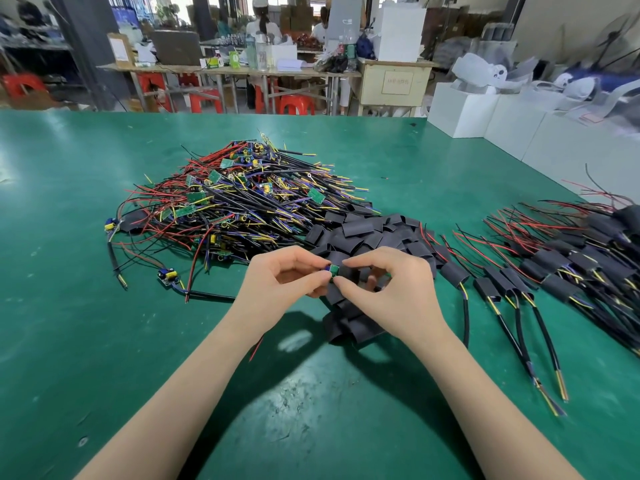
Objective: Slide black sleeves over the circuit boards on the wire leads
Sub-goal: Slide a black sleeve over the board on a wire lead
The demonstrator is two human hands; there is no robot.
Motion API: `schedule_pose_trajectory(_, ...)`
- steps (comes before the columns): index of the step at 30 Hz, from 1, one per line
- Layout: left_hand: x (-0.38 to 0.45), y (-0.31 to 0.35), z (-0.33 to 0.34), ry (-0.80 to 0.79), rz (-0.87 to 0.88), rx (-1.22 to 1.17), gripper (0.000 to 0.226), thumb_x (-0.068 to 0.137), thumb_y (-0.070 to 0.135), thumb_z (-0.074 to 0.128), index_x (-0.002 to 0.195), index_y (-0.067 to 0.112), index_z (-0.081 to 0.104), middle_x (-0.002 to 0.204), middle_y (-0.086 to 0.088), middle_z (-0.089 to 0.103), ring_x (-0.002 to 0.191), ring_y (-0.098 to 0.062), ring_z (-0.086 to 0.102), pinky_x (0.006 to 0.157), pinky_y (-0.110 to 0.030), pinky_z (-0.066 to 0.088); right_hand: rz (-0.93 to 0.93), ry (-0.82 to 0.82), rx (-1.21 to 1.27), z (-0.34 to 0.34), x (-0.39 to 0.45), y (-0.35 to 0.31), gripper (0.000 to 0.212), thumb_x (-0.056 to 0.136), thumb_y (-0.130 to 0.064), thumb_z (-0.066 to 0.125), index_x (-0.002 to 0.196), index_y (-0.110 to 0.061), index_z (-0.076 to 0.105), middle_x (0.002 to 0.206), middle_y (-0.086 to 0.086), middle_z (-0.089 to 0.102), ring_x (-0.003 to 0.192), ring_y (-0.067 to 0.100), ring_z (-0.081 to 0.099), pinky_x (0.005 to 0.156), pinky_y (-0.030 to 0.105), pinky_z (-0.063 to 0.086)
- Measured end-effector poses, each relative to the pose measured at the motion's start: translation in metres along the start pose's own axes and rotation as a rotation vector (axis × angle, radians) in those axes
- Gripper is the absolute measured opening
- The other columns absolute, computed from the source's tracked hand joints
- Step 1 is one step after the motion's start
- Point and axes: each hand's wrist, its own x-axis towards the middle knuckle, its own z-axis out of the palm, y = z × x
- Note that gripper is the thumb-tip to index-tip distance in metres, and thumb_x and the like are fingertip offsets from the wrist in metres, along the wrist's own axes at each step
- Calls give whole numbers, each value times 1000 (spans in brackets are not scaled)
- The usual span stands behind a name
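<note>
My left hand [284,275] pinches a small green circuit board [333,270] at the middle of the green table. My right hand [384,289] pinches a black sleeve [349,271] whose open end meets the board; most of the sleeve is hidden by my fingers. A red wire end [255,348] shows below my left wrist. Loose black sleeves [367,233] lie piled just beyond my hands, and two more sleeves [349,327] lie under my right wrist. A big heap of bare boards on wire leads [235,199] sits to the far left.
Sleeved leads [561,265] lie in rows at the right. Two single boards with leads [168,276] lie at the left of my hands. White boxes [485,112] stand at the table's far right edge. People work at benches in the background.
</note>
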Motion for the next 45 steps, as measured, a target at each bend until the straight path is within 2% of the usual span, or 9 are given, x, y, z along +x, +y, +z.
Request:
schedule_pose_trajectory(15, -1, 0, 2, -45, 22, 8, 16, 81, -8, 69, 86, 7, 72, 80, -13, 74, 68, -21, 71, 68, -27, 59, 108, -22, -1, 5, -1, 4, 22, 64, -35, 74, 84, -26, 76, 79, -13, 69, 63, 2, 59, 67, 20, 49)
schedule_pose_trajectory(19, 0, 1, -5, -54, 49, 72, 17, 82, -5, 71, 89, 10, 74, 82, -9, 75, 73, -20, 72, 71, -25, 57, 15, -129, -125, -3, 1, 8, 38, 66, -44, 78, 102, -32, 72, 90, -18, 69, 90, 9, 53, 79, 27, 46)
schedule_pose_trajectory(23, 2, 2, -18, -95, 117, 269, 18, 81, 5, 75, 92, 19, 76, 84, -3, 75, 77, -17, 72, 75, -22, 56, -34, -258, -153, -6, 3, 12, 33, 74, -36, 77, 106, -32, 71, 81, -17, 65, 89, 13, 53, 86, 35, 41)
schedule_pose_trajectory(26, 4, 1, -21, -108, 154, 447, 13, 80, 15, 74, 90, 24, 73, 84, 8, 73, 79, -10, 70, 75, -26, 55, -149, -204, -240, -3, 3, 12, 23, 78, -24, 74, 101, -28, 73, 81, -13, 67, 83, 17, 58, 80, 36, 39)
schedule_pose_trajectory(30, 3, 1, -20, -120, -1, 339, 4, 85, 25, 72, 84, 30, 73, 79, 2, 75, 75, -16, 72, 66, -26, 57, -352, -43, -350, -2, 4, 12, 20, 70, -9, 77, 88, -17, 73, 71, -2, 65, 72, 25, 60, 66, 36, 39)
schedule_pose_trajectory(33, 4, 1, -20, -139, -26, 311, 8, 87, 16, 71, 84, 23, 74, 78, -1, 75, 73, -14, 72, 66, -19, 54, -441, 4, -350, 0, 4, 11, 17, 70, -6, 72, 84, -16, 72, 72, -1, 64, 70, 25, 59, 63, 37, 42)
schedule_pose_trajectory(36, 4, 1, -20, -137, -20, 243, 8, 82, 8, 73, 85, 15, 73, 81, -1, 76, 76, -10, 71, 73, -15, 51, -364, -51, -203, -1, 3, 12, 22, 72, -23, 73, 93, -19, 70, 83, -5, 62, 79, 20, 57, 71, 38, 45)
schedule_pose_trajectory(40, 4, 3, -23, -105, 77, 344, 15, 77, 9, 79, 89, 14, 74, 87, 0, 76, 82, -12, 71, 80, -24, 55, -244, -134, -50, -2, 4, 15, 46, 67, -34, 84, 108, -21, 69, 103, -5, 57, 92, 8, 57, 81, 27, 48)
schedule_pose_trajectory(45, 2, 6, -20, -121, 183, 445, 20, 74, 5, 82, 92, 13, 75, 86, 5, 75, 75, -4, 69, 76, -19, 53, -206, -244, -40, -2, 4, 16, 28, 70, -27, 80, 96, -22, 71, 94, -7, 61, 75, 13, 60, 69, 39, 52)
